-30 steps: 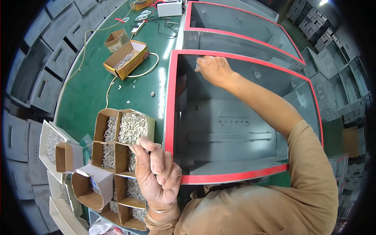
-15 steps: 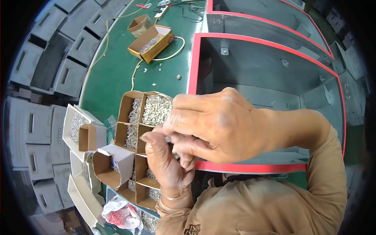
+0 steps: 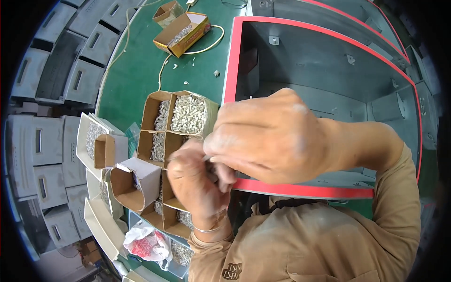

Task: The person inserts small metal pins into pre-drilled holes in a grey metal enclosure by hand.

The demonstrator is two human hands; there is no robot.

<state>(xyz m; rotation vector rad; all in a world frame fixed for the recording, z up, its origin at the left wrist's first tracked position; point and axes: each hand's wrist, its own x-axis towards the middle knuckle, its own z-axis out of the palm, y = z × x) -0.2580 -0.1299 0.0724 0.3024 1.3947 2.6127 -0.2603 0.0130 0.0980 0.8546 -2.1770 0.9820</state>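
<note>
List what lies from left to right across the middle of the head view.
Stacked grey metal housings → white cardboard box of small silvery parts → brown cardboard box of silvery screws → right hand → grey red-rimmed metal cabinet.

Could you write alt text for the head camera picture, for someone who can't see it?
A person's two hands, left hand and right hand, meet over open cardboard boxes of small silvery parts on a green table, beside a grey metal cabinet with red rim.

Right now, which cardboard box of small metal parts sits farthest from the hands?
The yellow-edged open box at the top of the green table, apart from the cluster of boxes beside the left hand.
</note>
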